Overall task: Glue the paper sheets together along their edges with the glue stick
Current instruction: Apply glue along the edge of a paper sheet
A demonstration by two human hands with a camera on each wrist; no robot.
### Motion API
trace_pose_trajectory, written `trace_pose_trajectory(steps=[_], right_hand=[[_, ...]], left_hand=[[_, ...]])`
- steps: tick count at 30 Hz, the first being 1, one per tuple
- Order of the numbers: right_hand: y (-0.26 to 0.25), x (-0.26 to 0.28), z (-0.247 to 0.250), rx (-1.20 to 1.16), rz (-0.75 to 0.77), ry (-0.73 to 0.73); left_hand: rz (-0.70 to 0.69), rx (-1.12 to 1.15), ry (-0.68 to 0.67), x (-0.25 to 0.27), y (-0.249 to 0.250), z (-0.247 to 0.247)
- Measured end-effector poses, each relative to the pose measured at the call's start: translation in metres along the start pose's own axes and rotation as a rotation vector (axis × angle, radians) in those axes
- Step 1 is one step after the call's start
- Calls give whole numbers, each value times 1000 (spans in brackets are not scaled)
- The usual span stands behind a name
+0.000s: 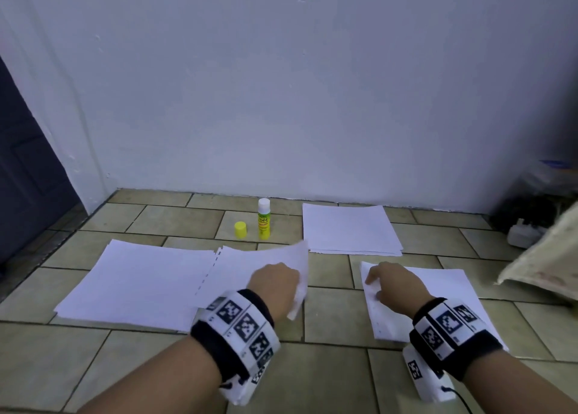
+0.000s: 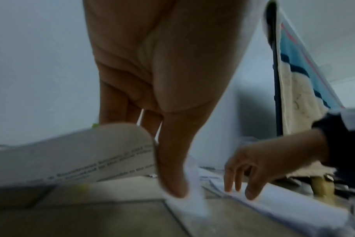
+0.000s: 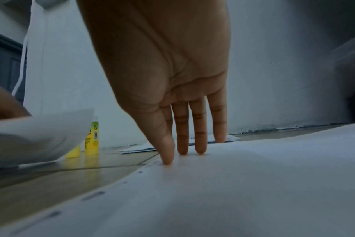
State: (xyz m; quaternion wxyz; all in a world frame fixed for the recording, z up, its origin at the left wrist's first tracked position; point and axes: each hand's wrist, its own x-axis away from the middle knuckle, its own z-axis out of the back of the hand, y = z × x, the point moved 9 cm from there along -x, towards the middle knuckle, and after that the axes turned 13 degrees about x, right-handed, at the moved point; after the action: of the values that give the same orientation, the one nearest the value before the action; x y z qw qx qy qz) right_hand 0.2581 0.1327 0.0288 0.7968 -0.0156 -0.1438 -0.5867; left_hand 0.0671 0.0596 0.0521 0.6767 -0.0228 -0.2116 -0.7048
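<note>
My left hand [image 1: 280, 283] pinches the right edge of a white sheet [image 1: 247, 266] and lifts it, so the paper curls up off the tiled floor; printed text shows on its curved underside [image 2: 81, 158]. To its left lies a flat sheet [image 1: 134, 282]. My right hand [image 1: 386, 283] rests with straight fingers [image 3: 181, 144] on the left edge of another sheet [image 1: 444, 301], which has dashes along that edge. A yellow glue stick [image 1: 263, 219] stands upright near the wall, with its yellow cap [image 1: 240, 229] beside it.
A stack of white paper [image 1: 350, 229] lies at the back right near the wall. A beige cloth-covered edge [image 1: 538, 266] and a white plug [image 1: 525, 230] sit at the far right. A dark door [image 1: 25, 179] stands at the left.
</note>
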Motion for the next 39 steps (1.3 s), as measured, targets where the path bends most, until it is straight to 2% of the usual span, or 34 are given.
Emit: trace_pose_trajectory(steps=[4, 10, 14, 17, 20, 24, 26, 29, 34, 39], right_hand=[[0, -6, 4, 87, 2, 15], [2, -21, -9, 156, -17, -72], [1, -29, -15, 182, 25, -142], [-2, -31, -1, 170, 29, -150], [-28, -34, 34, 53, 95, -70], [-82, -58, 79, -311, 208, 47], [-106, -78, 91, -412, 220, 92], [-135, -105, 97, -586, 193, 83], [-162, -125, 92, -599, 176, 111], [-156, -125, 92, -622, 158, 158]], left_hand=[[-32, -28, -157, -13, 7, -32], [-121, 28, -139, -19, -8, -37], [-31, 97, -219, -21, -27, -48], [-32, 121, -233, -23, -31, -50], [-26, 111, -225, -25, -30, -52], [-17, 67, -224, -26, -31, -57], [-9, 57, -234, -26, -33, -59], [-7, 42, -246, -26, -34, -61], [1, 36, -274, -25, -34, -61], [6, 53, -277, -24, -32, -59]])
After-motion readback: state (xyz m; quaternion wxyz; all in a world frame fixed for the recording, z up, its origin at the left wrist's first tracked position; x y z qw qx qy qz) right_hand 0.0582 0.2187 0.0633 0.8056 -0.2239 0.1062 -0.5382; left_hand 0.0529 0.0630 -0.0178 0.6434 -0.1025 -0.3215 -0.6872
